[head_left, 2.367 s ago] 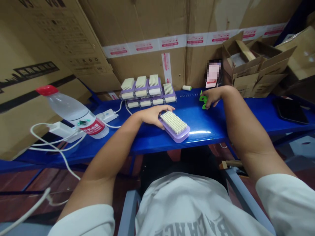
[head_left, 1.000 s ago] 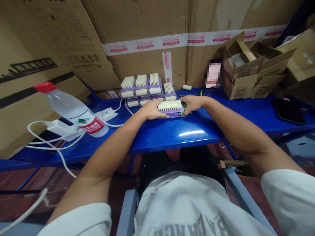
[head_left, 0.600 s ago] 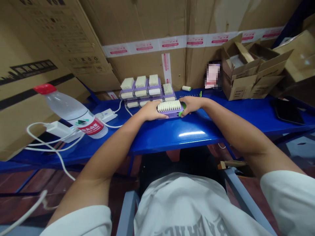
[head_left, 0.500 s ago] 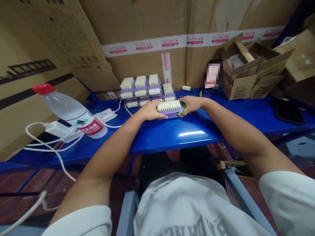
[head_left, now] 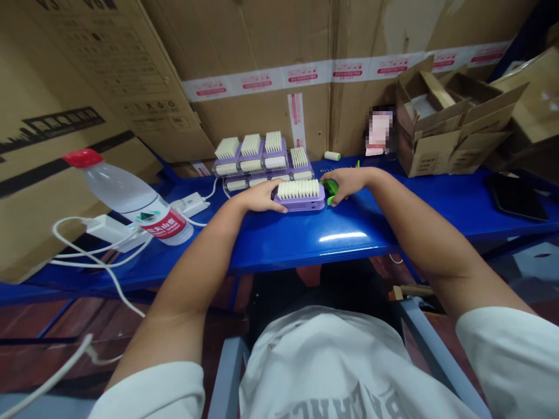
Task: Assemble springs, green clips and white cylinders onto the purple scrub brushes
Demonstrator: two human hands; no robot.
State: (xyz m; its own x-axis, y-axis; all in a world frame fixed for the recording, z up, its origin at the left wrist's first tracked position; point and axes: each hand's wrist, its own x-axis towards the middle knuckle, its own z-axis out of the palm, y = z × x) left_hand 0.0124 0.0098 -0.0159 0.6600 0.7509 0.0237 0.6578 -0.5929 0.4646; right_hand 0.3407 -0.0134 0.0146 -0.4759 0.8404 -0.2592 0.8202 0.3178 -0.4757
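My left hand [head_left: 262, 196] is closed around the left end of a purple block with rows of cream bristles [head_left: 301, 201], low over the blue table. In my right hand [head_left: 351, 181] is a bright green plastic piece [head_left: 331, 187], partly hidden by the fingers; a small gap separates it from the block's right end. Just behind stands a stacked group of similar purple bristle blocks [head_left: 251, 156] with cream rollers along their fronts. A small cream roller with a green end [head_left: 332, 156] lies farther back, near a row of small spikes half hidden behind my right hand.
A red-capped water bottle [head_left: 168, 224] leans at the left beside a white power strip [head_left: 111, 231] and cables. Open cardboard boxes [head_left: 437, 154] and a dark phone-like slab [head_left: 515, 196] are on the right. Cardboard [head_left: 262, 46] lines the back of the blue table [head_left: 283, 244].
My right hand has moved right with the green piece, drawing it away from the purple block's end. My left hand still grips the block; its right end now shows.
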